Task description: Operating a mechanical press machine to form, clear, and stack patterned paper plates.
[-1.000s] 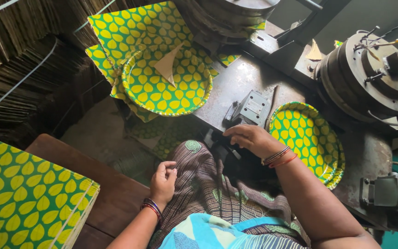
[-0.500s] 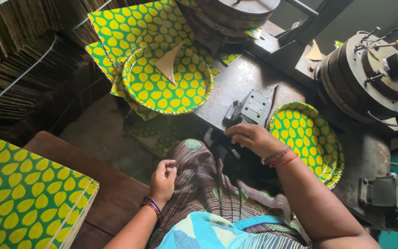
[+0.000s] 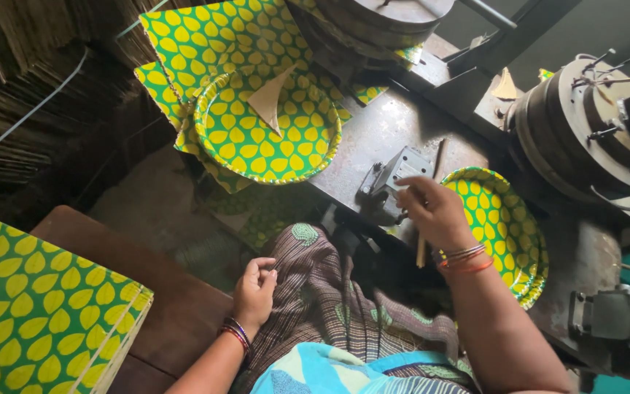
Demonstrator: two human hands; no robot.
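1. Right hand (image 3: 435,211) sits over the near edge of the metal machine bed (image 3: 380,131), fingers bent and pinched round a thin wooden stick (image 3: 422,248); stick's lower end pokes out below the palm, past the bed's near edge. Bangles on that wrist.
2. Just left of the hand: small grey switch box (image 3: 391,179) bolted at the bed's near edge. Fingertips are right beside it; can't tell if they touch.
3. Just right of the hand: stack of yellow-green leaf-print paper plates (image 3: 508,226) on the bed's near right part, partly covered by wrist & forearm.
4. Left hand (image 3: 255,292) rests on the lap, on striped brown cloth (image 3: 337,292), fingers curled loosely inward, thumb against fingertips; whether it grips a fold of cloth or nothing, can't tell. Bangles here too.
5. Far left end of the bed: one formed plate (image 3: 267,124), same print, w/ a tan triangular paper scrap (image 3: 270,98) lying in it. Under it, flat printed sheets (image 3: 205,44) spill over the bed's left edge.
6. Right side: round dark metal press die (image 3: 592,124) w/ wires on top. Another die (image 3: 380,18) at far edge, top centre.
7. Near-left corner of view: thick stack of square printed sheets (image 3: 38,314) on a brown wooden bench (image 3: 176,306), well apart from both hands.
8. Grey box (image 3: 614,321) at the bed's near right corner.
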